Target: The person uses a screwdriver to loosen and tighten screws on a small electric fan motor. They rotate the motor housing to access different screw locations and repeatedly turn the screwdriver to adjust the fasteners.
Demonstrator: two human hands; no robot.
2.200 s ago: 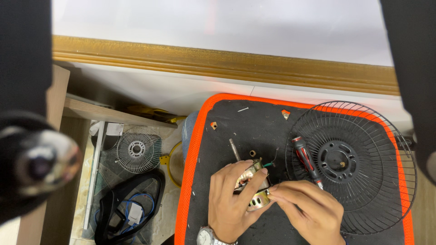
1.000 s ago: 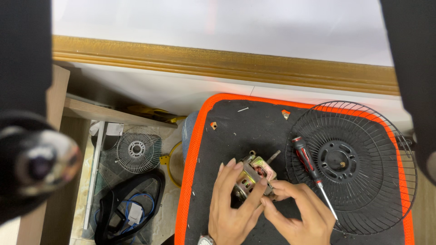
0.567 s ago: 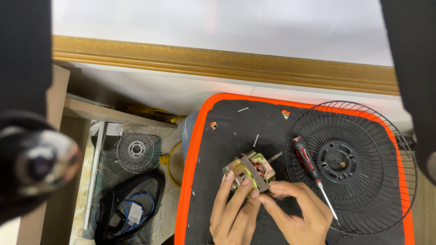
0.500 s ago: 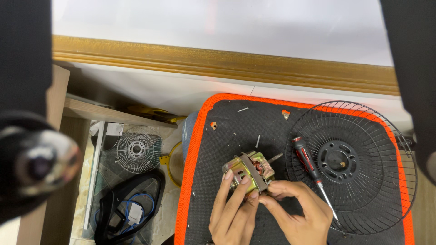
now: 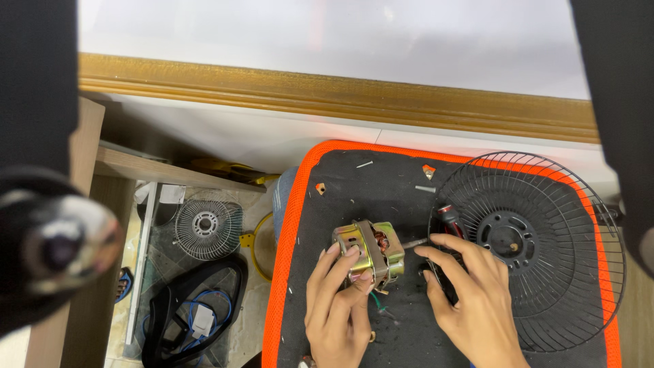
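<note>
Motor (image 5: 368,251), centre frame: brassy plated metal casing, glossy, copper windings showing.
Mat (image 5: 354,184): matt black cloth, bright orange stitched edging.
Fan guard (image 5: 545,225), right: thin dark wire, painted, faint sheen.
Screwdriver (image 5: 446,217): glossy red-and-black plastic handle.
Moulding (image 5: 327,95), upper frame: gold-finished, worn.

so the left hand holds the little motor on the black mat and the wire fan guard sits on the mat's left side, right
Not quite: the head view shows the wire fan guard on the mat's right side. The left hand does hold the little motor on the black mat.
</note>
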